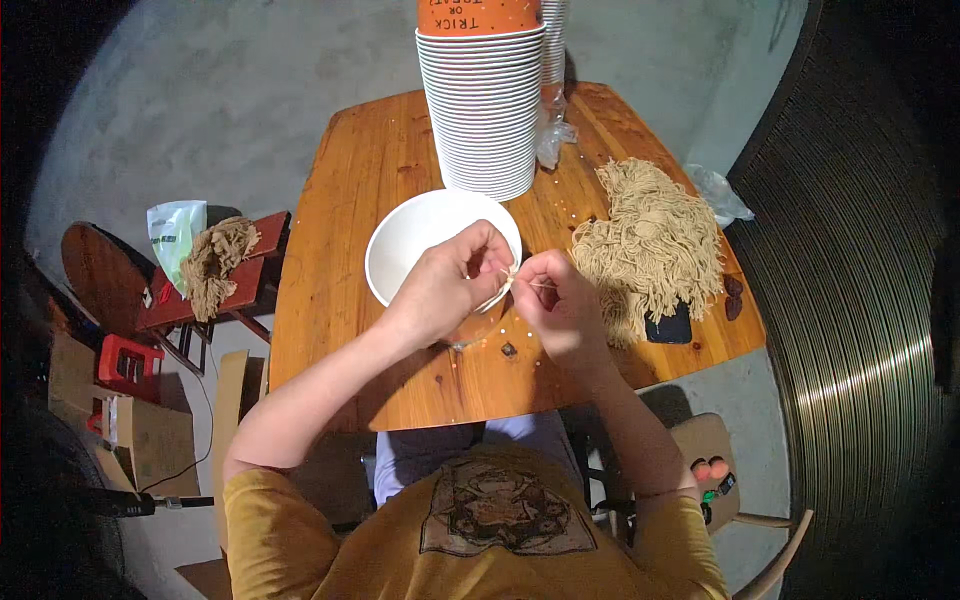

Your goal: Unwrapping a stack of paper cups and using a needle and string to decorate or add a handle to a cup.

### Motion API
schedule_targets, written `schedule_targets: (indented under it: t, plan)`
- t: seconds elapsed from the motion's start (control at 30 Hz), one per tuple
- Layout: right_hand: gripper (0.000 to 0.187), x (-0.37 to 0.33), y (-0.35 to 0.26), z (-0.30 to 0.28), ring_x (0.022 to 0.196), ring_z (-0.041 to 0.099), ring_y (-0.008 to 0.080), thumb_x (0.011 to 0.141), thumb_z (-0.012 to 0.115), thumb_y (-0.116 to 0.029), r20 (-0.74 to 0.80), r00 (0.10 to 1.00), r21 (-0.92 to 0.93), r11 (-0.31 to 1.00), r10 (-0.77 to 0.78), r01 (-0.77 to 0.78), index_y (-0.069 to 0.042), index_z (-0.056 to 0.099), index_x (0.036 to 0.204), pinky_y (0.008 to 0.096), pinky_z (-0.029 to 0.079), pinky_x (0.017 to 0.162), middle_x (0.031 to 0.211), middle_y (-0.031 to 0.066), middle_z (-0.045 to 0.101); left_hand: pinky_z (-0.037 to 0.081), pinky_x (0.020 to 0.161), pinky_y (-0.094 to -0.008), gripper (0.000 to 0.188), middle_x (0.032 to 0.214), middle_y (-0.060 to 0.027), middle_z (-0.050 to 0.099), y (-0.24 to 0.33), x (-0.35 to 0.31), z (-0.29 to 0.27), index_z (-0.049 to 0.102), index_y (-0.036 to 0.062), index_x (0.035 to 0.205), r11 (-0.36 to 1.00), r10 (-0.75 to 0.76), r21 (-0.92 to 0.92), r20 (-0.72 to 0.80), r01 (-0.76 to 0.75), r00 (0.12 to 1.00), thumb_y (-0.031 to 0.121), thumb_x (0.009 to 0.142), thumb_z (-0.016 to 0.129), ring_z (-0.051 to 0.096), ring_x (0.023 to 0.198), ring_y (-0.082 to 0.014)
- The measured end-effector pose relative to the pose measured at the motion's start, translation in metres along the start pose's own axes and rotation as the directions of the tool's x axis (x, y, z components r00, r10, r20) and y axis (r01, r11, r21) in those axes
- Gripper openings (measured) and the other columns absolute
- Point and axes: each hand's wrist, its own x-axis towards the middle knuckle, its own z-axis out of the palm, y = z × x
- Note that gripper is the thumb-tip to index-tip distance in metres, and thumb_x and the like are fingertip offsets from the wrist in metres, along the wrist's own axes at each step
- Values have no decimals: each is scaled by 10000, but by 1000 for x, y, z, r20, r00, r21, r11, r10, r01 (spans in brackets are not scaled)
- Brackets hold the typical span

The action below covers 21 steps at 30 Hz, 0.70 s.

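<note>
- Left hand [440,288]: thumb and fingers pinched on pale cord [511,279], near right side of white bowl [408,240].
- Right hand [560,310]: curled, fingertips pinched on same pale cord — hands almost touching.
- Pale cord: between fingertips, above bench [360,180].
- White stack [485,120]: tall, just behind bowl.
- Tan yarn heap [660,240]: on bench, right of right hand — partly over dark flat object [670,327].

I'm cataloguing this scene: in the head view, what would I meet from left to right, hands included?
Red plastic stool, small tan yarn bundle, left hand, right hand, large tan yarn pile, ribbed metal shutter.
</note>
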Motion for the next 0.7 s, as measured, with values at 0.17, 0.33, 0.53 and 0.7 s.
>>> schedule_targets:
  t: [0.17, 0.33, 0.53, 0.7]
  plan:
    - [63, 2, 4, 3, 585, 427, 37, 853, 585, -75, -4, 996, 174, 981, 91, -89, -46, 530, 852, 225, 364, 515, 634, -30, 464, 431, 693, -207, 193, 803, 29, 512, -6, 4, 1, 506, 51, 983, 980, 35, -197, 9, -32, 999, -21, 822, 586, 476, 738, -51]
    - [44, 2, 11, 3, 590, 394, 19, 878, 572, -67, -9, 994, 273, 956, 113, -106, -50, 531, 872, 214, 324, 503, 623, -42, 440, 420, 732, -189, 234, 818, 20, 505, 2, 6, -2, 480, 42, 1034, 939, -20, -341, 101, 53, 995, -41, 834, 569, 470, 760, -49]
    - [192, -3, 0, 2, 591, 518, 155, 816, 641, -62, -117, 970, -163, 967, -215, 195, -73, 519, 964, 305, 426, 518, 750, 53, 506, 421, 772, -183, 261, 861, 34, 516, -7, 11, -4, 475, 82, 1039, 911, -57, -397, 141, 109, 988, 44, 847, 647, 491, 814, -46]
    - [265, 2, 7, -10, 688, 576, 265, 776, 646, -57, 30, 866, -515, 735, -499, 441, -81, 515, 1005, 357, 470, 568, 814, 85, 517, 425, 766, -191, 260, 867, 26, 511, -12, 14, -2, 464, 66, 1045, 940, -27, -335, 130, 69, 991, 50, 855, 641, 492, 811, -49]
